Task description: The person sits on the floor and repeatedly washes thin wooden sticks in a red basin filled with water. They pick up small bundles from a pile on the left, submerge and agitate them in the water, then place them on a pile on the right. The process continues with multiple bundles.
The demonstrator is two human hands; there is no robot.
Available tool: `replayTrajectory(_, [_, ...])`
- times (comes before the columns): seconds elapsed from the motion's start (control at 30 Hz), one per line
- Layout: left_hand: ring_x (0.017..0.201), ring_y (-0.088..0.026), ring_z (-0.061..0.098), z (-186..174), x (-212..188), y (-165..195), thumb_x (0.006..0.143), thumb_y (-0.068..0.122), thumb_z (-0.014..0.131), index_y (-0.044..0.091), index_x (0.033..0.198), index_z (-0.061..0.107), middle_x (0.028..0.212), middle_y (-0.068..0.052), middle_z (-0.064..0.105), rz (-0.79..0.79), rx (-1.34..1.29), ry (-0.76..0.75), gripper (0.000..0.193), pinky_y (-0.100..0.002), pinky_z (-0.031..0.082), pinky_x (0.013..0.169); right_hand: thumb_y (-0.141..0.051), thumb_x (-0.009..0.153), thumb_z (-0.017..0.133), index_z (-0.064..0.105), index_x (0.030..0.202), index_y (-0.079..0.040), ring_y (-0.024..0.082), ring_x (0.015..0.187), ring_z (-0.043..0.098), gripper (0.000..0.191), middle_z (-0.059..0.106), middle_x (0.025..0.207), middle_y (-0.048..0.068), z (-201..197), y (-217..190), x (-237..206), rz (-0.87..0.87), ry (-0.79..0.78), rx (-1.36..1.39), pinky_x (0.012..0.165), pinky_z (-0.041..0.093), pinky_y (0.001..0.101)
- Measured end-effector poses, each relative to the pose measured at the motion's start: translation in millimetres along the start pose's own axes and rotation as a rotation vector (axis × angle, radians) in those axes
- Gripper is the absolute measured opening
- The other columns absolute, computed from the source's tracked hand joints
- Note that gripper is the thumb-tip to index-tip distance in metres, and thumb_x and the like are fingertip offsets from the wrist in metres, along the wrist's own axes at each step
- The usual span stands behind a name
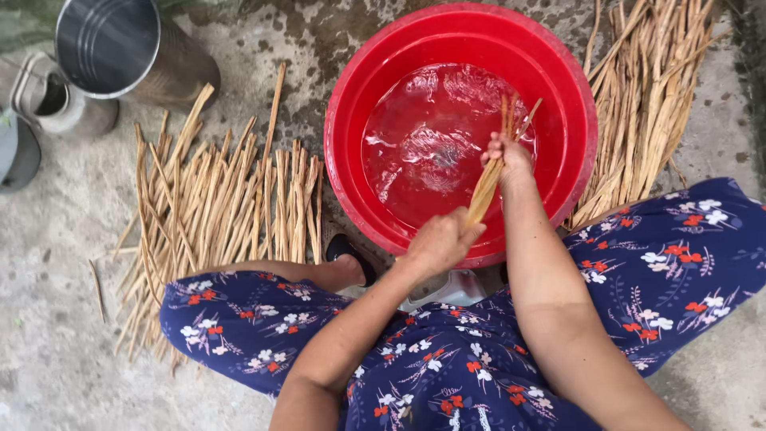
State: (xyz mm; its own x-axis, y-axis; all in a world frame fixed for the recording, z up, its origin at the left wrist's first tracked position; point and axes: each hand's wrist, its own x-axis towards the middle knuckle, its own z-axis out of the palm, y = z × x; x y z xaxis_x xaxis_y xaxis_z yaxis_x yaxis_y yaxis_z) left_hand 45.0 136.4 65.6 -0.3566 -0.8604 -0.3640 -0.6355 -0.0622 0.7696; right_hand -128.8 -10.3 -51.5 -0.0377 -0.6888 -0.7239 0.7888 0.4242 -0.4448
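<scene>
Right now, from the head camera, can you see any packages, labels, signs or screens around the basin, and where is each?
None in view: no package, label, sign or screen shows.
Red basin: round, holding water, centre, unmarked.
Metal bucket: cylindrical, grey, top left, no label visible.
Bundle of tan strips: held over the basin by left hand and right hand.
Loose tan strips: on the ground left of the basin; more to its right.

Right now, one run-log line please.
left hand: grips stalk bundle | right hand: grips same bundle | over red basin of water
</scene>
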Motion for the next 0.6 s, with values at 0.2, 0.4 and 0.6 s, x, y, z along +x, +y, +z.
replayTrajectory(0.2, [0.073,-0.016,0.061,-45,10,-25,0.103,0.040,0.058,0.004,0.128,0.066,0.087,-0.013,0.070,-0.042,-0.471,0.187,0.044,-0.038,0.054,0.063,-0.063,0.100,0.036,0.062,0.119,-0.009,0.017,0.082,0.064,0.063,0.068,0.097,0.005,-1,-11,-9,-0.138,-0.002,0.065,0.083,0.056,0.0382])
replayTrajectory(0.4, [0.068,-0.011,0.059,-70,95,-88,0.097,0.019,0.060,0.008,0.138,0.054,0.093,-0.007,0.068,-0.169,-0.661,0.349,0.043,-0.031,0.053,0.062,-0.057,0.098,0.041,0.051,0.143,-0.012,0.020,0.104,0.065,0.064,0.068,0.126,0.010,12,32,-38,-0.008,-0.038,-0.541,0.093,0.057,0.0352])
replayTrajectory(0.6, [0.108,-0.042,0.064,-11,125,-162,0.095,0.038,0.072,0.006,0.135,0.056,0.117,-0.025,0.068,-0.376,-0.146,0.303,0.054,-0.049,0.051,0.095,-0.034,0.101,0.055,0.060,0.137,-0.020,0.015,0.096,0.060,0.038,0.066,0.117,0.007,-41,57,-20,0.215,0.176,-0.889,0.076,0.056,0.0306])
